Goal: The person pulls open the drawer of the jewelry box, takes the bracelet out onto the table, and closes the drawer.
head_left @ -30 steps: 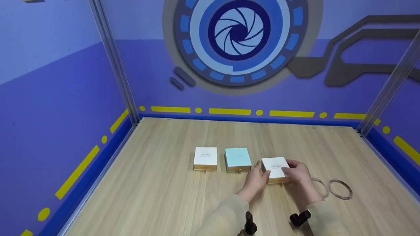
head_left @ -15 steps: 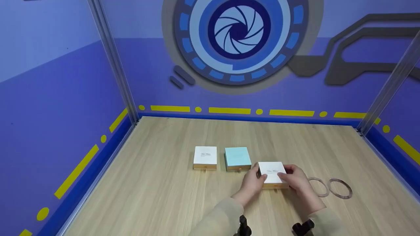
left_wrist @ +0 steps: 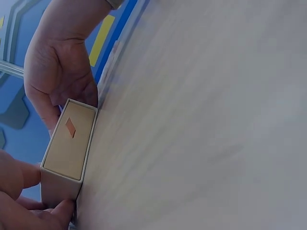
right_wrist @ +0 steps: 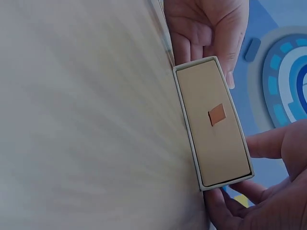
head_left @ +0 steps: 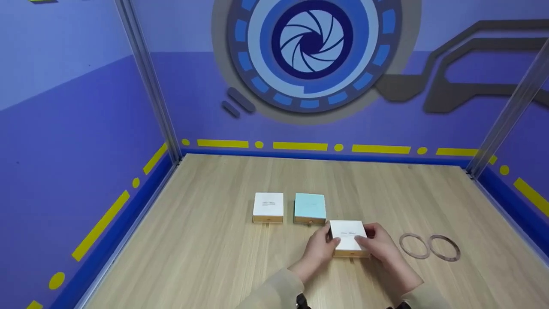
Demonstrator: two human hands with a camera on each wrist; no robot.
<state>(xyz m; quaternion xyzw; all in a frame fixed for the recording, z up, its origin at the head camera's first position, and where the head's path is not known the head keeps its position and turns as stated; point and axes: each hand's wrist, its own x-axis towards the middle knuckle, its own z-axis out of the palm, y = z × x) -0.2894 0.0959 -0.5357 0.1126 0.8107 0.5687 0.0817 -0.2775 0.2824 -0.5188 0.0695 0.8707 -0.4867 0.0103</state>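
Both hands hold a small white drawer box [head_left: 348, 235] with dark lettering on its lid, near the front middle of the table. The left hand [head_left: 318, 248] grips its left side, thumb on the top edge. On the opposite side the right hand [head_left: 380, 245] grips it, thumb lying over the lid. In the left wrist view the tan drawer front [left_wrist: 72, 143] has an orange pull tab and sits flush in the sleeve. The right wrist view shows the same drawer front [right_wrist: 213, 139] closed, with fingers under the box's lower edge.
Behind and left of the held box stand a light-blue drawer box [head_left: 310, 206] and another white drawer box [head_left: 268, 204]. Two thin rings [head_left: 414, 246] [head_left: 444, 248] lie on the wooden table [head_left: 206, 257] to the right. Blue walls [head_left: 184, 98] enclose the back and sides.
The hands have brought the white drawer box toward the front and a little left. The left ring, partly covered by the right arm before, now shows whole. The light-blue box has shifted slightly.
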